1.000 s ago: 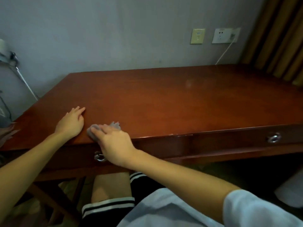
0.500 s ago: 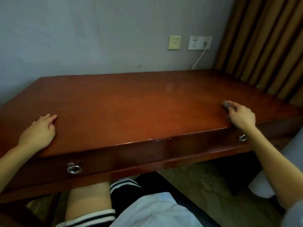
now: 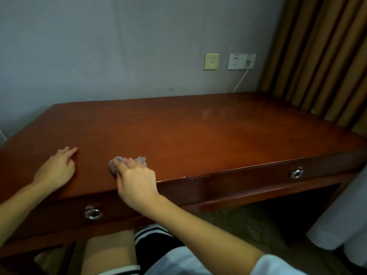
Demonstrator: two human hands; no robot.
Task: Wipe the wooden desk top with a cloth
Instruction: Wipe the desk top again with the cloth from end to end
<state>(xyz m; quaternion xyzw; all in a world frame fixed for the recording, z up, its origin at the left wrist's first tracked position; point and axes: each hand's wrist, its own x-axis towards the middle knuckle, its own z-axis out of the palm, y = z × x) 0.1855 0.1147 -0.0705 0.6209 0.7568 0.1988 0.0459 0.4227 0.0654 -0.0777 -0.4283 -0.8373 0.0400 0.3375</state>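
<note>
Wooden desk top [image 3: 198,139], reddish-brown, glossy. Landmark: left ring pull [image 3: 93,213] on the drawer front. Cloth [image 3: 113,165], small, grey and bunched, lies on the top above and slightly right of the pull, close to the front edge. Right hand [image 3: 137,181] is on it, fingers laid fairly straight over the cloth and pressing it to the wood; grey shows past the fingertips on either side. The hand is slightly blurred and the thumb's hold is not clear. Left hand [image 3: 56,169] is above and left of the pull, palm down on the wood, fingers relaxed, holding nothing, apart from the cloth. Second ring pull [image 3: 296,173] is far right of the first. Wall socket [image 3: 241,61] with a white cable [image 3: 241,80] is high up and right of the pull, and the striped curtain [image 3: 321,56] is further right.
</note>
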